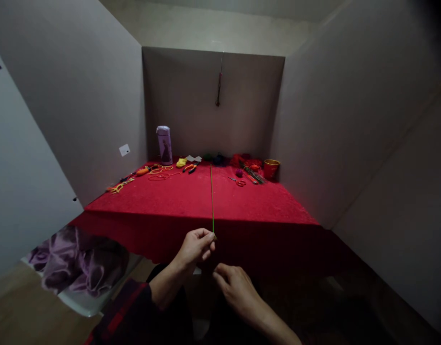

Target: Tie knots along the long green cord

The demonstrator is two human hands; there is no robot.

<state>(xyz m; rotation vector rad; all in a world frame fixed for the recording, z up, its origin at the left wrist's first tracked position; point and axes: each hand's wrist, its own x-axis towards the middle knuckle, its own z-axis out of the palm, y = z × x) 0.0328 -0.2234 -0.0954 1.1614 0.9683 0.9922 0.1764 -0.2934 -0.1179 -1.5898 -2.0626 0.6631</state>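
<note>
My left hand (196, 248) is below the front edge of the red-covered table (191, 201), its fingers pinched on the near end of a long thin green stick (212, 196) that points away over the cloth toward the back. My right hand (235, 287) hovers lower and to the right, fingers curled together close under the stick's end; what they hold, if anything, is hidden in the dark.
Along the table's back edge lie a purple flask (164, 144), a yellow lump (181, 163), pliers (190, 168), red scissors (238, 181), an orange cup (271, 168), and orange cords (159, 171). Grey panels wall three sides. Purple cloth (76, 258) sits on a seat at left.
</note>
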